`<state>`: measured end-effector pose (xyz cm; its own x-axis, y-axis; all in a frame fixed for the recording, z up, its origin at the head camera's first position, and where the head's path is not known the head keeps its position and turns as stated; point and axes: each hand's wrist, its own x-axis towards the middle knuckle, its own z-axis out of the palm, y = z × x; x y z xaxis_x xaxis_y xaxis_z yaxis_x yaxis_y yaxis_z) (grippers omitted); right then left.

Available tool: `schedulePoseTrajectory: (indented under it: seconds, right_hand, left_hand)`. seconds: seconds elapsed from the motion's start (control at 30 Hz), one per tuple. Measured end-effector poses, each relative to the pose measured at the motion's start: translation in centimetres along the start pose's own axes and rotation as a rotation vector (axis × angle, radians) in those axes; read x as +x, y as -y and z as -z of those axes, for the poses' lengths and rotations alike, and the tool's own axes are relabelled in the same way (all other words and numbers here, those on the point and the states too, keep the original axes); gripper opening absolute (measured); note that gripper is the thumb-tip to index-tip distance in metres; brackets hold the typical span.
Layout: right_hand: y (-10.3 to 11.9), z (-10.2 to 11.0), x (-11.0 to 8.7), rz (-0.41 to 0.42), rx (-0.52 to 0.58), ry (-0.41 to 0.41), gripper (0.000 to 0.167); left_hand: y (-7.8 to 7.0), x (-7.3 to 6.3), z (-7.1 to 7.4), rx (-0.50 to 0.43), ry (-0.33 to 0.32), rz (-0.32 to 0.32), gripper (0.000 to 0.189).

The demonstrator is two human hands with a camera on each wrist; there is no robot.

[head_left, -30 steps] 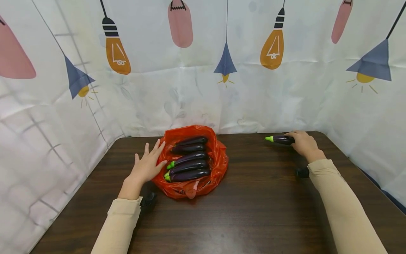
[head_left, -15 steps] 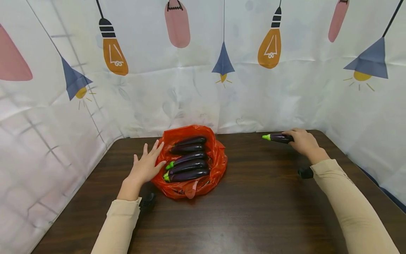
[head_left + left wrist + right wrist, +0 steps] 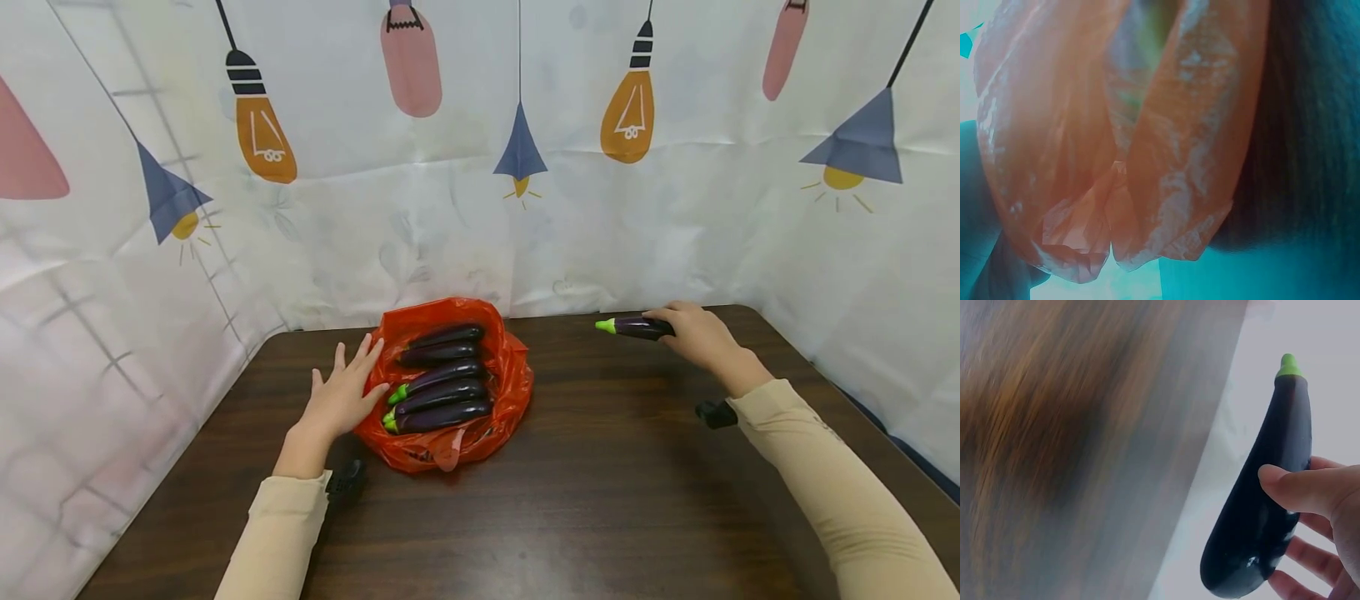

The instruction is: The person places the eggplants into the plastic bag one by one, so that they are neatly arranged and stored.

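Observation:
A dark purple eggplant (image 3: 1254, 519) with a bright green stem end is held by my right hand (image 3: 697, 335), above the far right part of the table. In the right wrist view the thumb (image 3: 1291, 487) lies across its near side and the fingers curl behind it. My left hand (image 3: 337, 406) rests with spread fingers at the left rim of a red plastic bag (image 3: 513, 392). Inside the open bag several eggplants (image 3: 442, 392) lie side by side, some with green stem ends pointing left. Close up in the left wrist view, the bag's crumpled film (image 3: 1191, 156) fills the middle.
The dark wood-grain table (image 3: 570, 500) runs back to a white curtain (image 3: 337, 233) printed with lamps and bulbs. A dark wrist device (image 3: 716, 414) shows under the right wrist, another (image 3: 347, 479) by the left.
My right hand has lifted the eggplant slightly and carried it left toward the bag. The left hand stays at the bag's rim. The head view has shifted a little.

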<state>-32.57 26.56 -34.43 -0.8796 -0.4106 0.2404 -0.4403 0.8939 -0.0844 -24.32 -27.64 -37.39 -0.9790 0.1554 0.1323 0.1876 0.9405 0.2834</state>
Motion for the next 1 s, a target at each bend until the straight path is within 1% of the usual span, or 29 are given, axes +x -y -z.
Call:
schedulePoseTrajectory:
  seconds: [0.43,0.7,1.0]
  right_hand:
    - [3.3,0.9,0.4,0.088,0.023,-0.03,0.051]
    - [5.1,1.5,1.0,0.178,0.03,-0.071,0.052]
    - [7.3,2.0,1.7,0.233,0.044,-0.073,0.051]
  left_hand:
    - [0.0,-0.1,0.1,-0.004,0.001,0.002,0.078]
    - [0.0,0.0,0.1,-0.001,-0.002,0.003,0.078]
    - [0.0,0.0,0.1,-0.008,0.005,-0.001,0.077]
